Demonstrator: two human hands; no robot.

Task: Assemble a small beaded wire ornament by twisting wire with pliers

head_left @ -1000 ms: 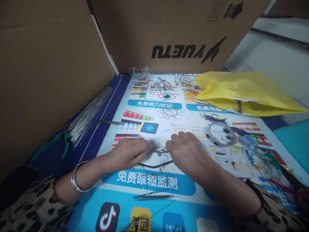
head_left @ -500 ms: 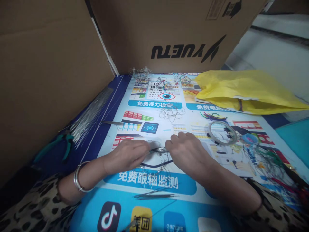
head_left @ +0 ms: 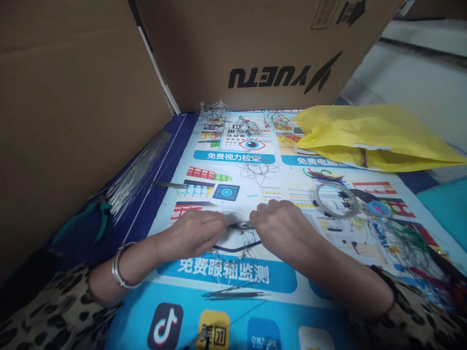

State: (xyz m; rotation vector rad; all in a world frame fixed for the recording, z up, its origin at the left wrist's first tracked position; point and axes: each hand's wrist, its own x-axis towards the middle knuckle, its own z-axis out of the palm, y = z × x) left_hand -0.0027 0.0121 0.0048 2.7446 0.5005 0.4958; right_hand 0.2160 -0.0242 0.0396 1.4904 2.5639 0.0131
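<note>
My left hand [head_left: 199, 234] and my right hand [head_left: 279, 228] face each other low over the printed sheet, both with fingers pinched closed. A short, dark metallic length of thin wires [head_left: 239, 225] spans the gap between them. Its ends vanish inside my fingers, so I cannot tell how each is gripped. Fine wire loops with small clear beads [head_left: 241, 250] hang below this span. On the sheet beneath my wrists lies a small bundle of straight dark wires [head_left: 235, 295]. Further off rests a flower-shaped wire piece [head_left: 258, 169].
Green-handled pliers [head_left: 102, 218] and a sheaf of straight wires [head_left: 136, 172] lie left. Rightward are a tape roll [head_left: 335, 200], a tangle of coloured wires [head_left: 404, 240] and a yellow bag [head_left: 372, 129]. Cardboard walls [head_left: 204, 53] stand behind and left.
Both hands stay in nearly the same place, with only a very slight shift of the wires between them.
</note>
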